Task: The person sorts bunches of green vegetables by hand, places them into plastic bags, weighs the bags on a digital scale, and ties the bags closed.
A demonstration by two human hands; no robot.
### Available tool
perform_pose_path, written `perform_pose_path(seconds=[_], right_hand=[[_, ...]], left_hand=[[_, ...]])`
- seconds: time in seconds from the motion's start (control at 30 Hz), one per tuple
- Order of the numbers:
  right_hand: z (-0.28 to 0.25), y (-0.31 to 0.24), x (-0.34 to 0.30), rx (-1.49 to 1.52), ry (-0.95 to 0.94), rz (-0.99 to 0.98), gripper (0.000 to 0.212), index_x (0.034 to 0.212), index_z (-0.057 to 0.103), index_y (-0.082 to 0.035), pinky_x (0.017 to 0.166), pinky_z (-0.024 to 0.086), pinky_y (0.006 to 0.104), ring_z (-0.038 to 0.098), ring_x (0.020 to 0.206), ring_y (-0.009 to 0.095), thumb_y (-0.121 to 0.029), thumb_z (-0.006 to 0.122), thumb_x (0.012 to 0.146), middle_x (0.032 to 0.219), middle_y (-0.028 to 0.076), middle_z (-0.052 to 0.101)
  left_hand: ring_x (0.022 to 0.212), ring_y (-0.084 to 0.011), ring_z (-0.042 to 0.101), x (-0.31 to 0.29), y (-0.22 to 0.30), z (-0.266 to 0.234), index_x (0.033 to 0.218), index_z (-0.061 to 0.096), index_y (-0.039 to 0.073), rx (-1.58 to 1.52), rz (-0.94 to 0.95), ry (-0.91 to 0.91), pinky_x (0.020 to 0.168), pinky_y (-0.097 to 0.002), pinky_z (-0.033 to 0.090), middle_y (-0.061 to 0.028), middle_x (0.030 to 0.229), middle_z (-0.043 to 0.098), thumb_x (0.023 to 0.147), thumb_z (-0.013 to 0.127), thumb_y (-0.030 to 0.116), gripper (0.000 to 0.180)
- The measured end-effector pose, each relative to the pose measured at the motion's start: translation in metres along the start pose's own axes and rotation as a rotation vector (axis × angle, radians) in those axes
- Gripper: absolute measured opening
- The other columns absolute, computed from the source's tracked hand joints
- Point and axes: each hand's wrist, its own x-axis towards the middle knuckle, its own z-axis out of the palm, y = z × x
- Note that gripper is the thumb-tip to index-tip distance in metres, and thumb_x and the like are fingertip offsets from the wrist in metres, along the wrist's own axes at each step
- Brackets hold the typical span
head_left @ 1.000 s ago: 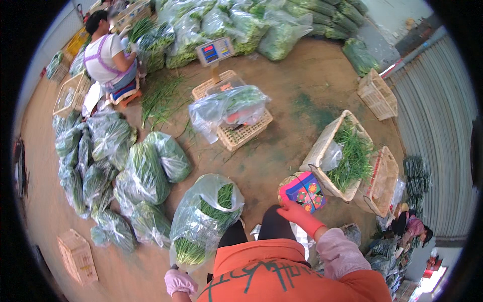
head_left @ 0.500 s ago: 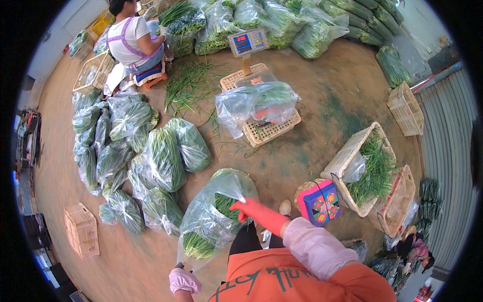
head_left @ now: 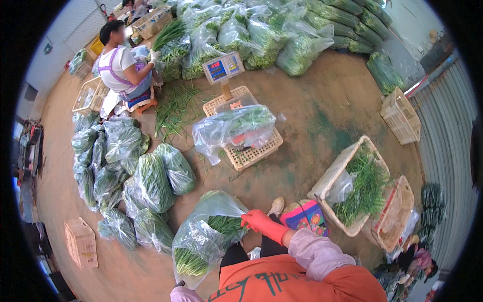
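A clear plastic bag [head_left: 193, 234] with long, thin green leafy stalks [head_left: 224, 225] in it leans in front of my legs, its mouth partly open on the right side. My right hand [head_left: 255, 222], in a red rubber glove, is closed on the bag's edge and pulls the film taut. Low in the picture, my left hand [head_left: 179, 285] shows only in part below the cut stalk ends; the bag's lower corner stretches to its closed fingers.
Several filled bags [head_left: 151, 181] lie to the left. Ahead, a weighing scale [head_left: 224, 68] holds another bag [head_left: 236, 128] over a crate. At right stand a crate of greens [head_left: 359, 186] and a colourful padded stool [head_left: 307, 216]. A co-worker [head_left: 123, 70] sits at far left.
My right hand has gone from pointing fingers over the bag's opening to gripping its edge and drawing it outward. My left hand sits lower. The view has shifted; the co-worker still holds greens.
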Motion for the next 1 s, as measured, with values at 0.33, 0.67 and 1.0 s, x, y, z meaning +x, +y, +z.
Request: perform_pose_path(seconds=[0.33, 0.67, 1.0], right_hand=[[-0.178, -0.051, -0.02, -0.01, 0.057, -0.01, 0.03, 0.086, 0.064, 0.001, 0.04, 0.034, 0.0244, 0.054, 0.059, 0.012, -0.028, 0.057, 0.087, 0.077, 0.007, 0.065], [-0.409, -0.088, 0.013, 0.069, 0.455, -0.242, 0.026, 0.096, 0.063, 0.001, 0.058, 0.048, 0.0297, 0.06, 0.065, 0.018, -0.022, 0.06, 0.085, 0.085, 0.01, 0.067], [-0.289, 0.082, -0.084, 0.703, 0.929, -0.36, 0.026, 0.107, 0.06, -0.001, 0.089, 0.043, 0.0303, 0.057, 0.101, 0.019, -0.016, 0.06, 0.086, 0.113, 0.01, 0.059]], left_hand=[[0.066, -0.0219, 0.062, -0.038, 0.122, 0.045, 0.098, 0.063, 0.005, 0.21, 0.017, 0.156, 0.058, -0.0311, 0.048, -0.0102, 0.073, 0.064, 0.071, 0.062, 0.012, 0.027], [0.068, -0.0279, 0.056, 0.013, 0.298, 0.19, 0.081, 0.064, 0.01, 0.189, 1.075, -0.343, 0.059, -0.0384, 0.044, -0.0098, 0.074, 0.059, 0.082, 0.055, 0.023, 0.016], [0.073, -0.0214, 0.055, -0.053, 0.511, 0.23, 0.099, 0.061, 0.006, -0.307, 0.843, -0.993, 0.067, -0.0307, 0.047, -0.0059, 0.085, 0.062, 0.08, 0.061, 0.014, 0.02]])
